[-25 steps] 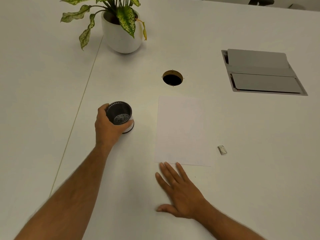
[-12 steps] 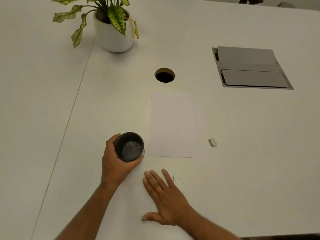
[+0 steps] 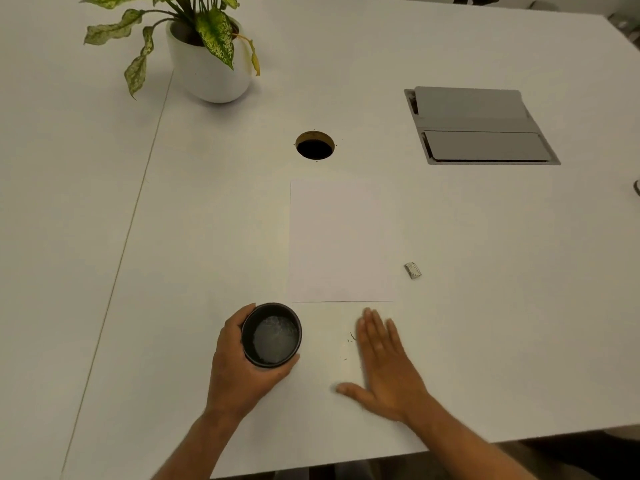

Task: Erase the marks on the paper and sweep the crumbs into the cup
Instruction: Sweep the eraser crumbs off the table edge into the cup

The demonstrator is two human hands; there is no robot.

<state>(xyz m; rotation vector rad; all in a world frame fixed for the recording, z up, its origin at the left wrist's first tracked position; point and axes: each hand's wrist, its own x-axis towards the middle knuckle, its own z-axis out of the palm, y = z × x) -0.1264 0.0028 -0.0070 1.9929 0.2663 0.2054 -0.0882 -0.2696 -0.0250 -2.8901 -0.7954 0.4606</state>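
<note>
1 dark round cup (image 3: 272, 336), pale glossy bottom

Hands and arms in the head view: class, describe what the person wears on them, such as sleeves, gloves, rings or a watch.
Both the left hand and the right hand are bare. No gloves, rings or watch show, and both forearms are uncovered, with no sleeve reaching into view.

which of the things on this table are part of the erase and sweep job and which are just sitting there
Part of the job:
cup, gripped by the left hand
paper
crumbs on the table, just left of the flat right hand
eraser, right of the paper

Just lying about:
potted plant
round cable hole
grey hatch set in the table
</note>
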